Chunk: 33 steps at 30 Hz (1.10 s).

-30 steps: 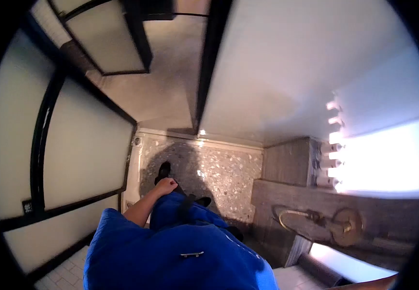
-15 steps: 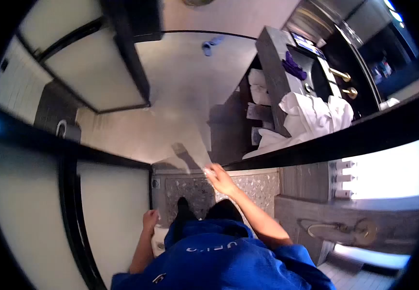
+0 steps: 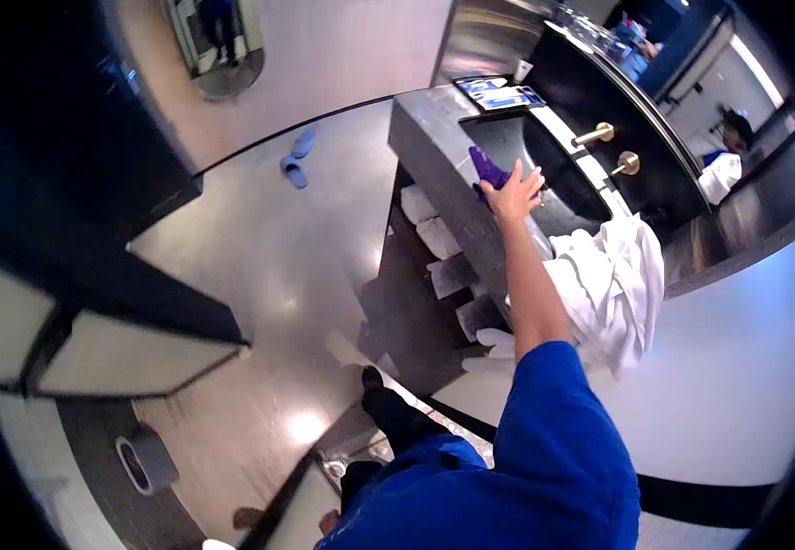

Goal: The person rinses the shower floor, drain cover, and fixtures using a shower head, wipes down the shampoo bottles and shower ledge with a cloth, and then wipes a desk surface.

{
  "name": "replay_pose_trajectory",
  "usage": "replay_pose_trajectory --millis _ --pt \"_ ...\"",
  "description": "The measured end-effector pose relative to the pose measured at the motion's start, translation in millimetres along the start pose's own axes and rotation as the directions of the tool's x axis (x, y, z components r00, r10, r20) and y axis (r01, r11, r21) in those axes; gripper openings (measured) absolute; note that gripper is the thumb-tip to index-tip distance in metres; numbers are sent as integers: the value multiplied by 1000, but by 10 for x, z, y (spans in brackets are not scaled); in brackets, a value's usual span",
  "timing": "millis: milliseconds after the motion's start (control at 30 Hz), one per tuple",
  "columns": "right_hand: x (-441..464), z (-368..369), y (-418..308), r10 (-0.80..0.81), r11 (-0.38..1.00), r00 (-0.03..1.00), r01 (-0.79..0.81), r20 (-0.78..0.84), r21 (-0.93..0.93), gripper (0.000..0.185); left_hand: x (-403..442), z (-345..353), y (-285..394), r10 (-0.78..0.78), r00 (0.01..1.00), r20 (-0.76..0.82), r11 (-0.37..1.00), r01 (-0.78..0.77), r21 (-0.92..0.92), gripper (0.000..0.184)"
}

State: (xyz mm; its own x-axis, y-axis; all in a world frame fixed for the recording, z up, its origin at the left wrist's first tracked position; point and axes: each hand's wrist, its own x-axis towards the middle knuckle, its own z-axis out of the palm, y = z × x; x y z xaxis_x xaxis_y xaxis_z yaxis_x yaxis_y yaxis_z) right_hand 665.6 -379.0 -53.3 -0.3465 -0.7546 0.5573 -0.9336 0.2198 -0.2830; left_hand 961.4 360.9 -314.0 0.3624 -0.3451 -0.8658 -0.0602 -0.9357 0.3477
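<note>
I see the right hand (image 3: 514, 194) with fingers spread at the purple cloth (image 3: 487, 169); whether they touch, I can't tell. I judge the reach made, but no grip taken. The left hand (image 3: 328, 522) is well apart and mostly hidden, its hold unclear to me. Just beyond the right hand is the dark basin (image 3: 558, 165); nearer me, white fabric (image 3: 613, 284).

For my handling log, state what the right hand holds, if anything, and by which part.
Nothing is visibly held: the right hand is spread open over the purple cloth; whether it touches cannot be told.
</note>
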Motion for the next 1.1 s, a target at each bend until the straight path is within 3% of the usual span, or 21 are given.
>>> replay_pose_trajectory --millis 33,67,167,300,333,400,433,467,500,533,567,600,633,800,833,867,900,933,1000,1067,1100 --pt "128 262 274 37 999 975 -39 217 6 73 92 -118 61 -24 1000 6 1000 24 -1 34" --pt "329 476 533 1 1000 808 -19 589 24 59 211 -223 122 -32 999 8 999 33 -11 33" --pt "378 236 412 170 975 923 -207 345 75 28 634 -601 582 44 999 -21 984 -47 -171 32" --pt "-279 -191 192 361 810 923 -380 132 447 35 288 -1108 2932 310 950 -30 877 -298 -378 30" --pt "-582 -311 164 412 596 889 -428 199 679 42 336 -1115 3320 394 915 84 850 -329 -411 36" --pt "-1176 -1122 -212 504 320 678 -722 535 613 56 318 -925 3958 564 778 275 756 -353 -551 52" --pt "-1534 -1527 -351 369 259 696 -713 616 651 64 131 -746 4217 599 730 329 723 -316 -615 57" --pt "-1860 -1825 -393 308 386 555 -815 773 431 63 -73 -561 4412 625 676 391 703 -269 -659 62" --pt "-2200 -2049 -368 149 373 539 -807 829 457 62 -180 -385 4531 624 538 567 730 -144 -668 65" --pt "-2574 -2279 -402 191 398 633 -749 750 530 59 -245 -215 4539 596 366 715 770 -7 -638 67" --pt "-2863 -2477 -337 146 408 604 -759 784 508 58 -277 -103 4388 467 408 784 867 -37 -497 64" --pt "-3156 -2628 -279 129 338 722 -677 680 654 60 -697 -29 4297 368 506 780 927 -139 -348 63" --pt "-3318 -2809 -153 136 414 640 -731 756 543 61 -1126 42 4202 262 594 761 964 -204 -172 62" --pt "-3857 -3809 957 253 474 414 -841 875 261 61 -1119 613 3165 166 312 935 619 -771 148 62" --pt "-3734 -4231 1183 243 525 344 -833 907 175 54 -1292 743 3133 54 396 917 804 -561 195 63" --pt "-4060 -4112 1483 203 413 632 -748 748 520 48 -1455 929 3147 -72 452 889 924 -306 230 64" --pt "-4092 -4352 1730 313 512 538 -790 782 338 43 -1788 1075 3177 -69 326 943 956 -247 155 63" --pt "-4167 -4530 1924 350 397 723 -690 596 605 42 -2148 1217 3187 -52 196 979 982 -170 87 63" --pt "-4337 -4853 2392 613 449 653 -751 444 484 33 -2415 1640 3074 128 239 963 974 -212 -77 52" --pt "-4822 -4674 2926 897 76 372 -664 241 744 35 -2923 2165 2915 212 137 968 921 -359 -150 46" --pt "-5015 -4731 3153 867 -374 133 -462 480 804 42 -3008 2515 2686 251 174 952 874 -463 -146 33"
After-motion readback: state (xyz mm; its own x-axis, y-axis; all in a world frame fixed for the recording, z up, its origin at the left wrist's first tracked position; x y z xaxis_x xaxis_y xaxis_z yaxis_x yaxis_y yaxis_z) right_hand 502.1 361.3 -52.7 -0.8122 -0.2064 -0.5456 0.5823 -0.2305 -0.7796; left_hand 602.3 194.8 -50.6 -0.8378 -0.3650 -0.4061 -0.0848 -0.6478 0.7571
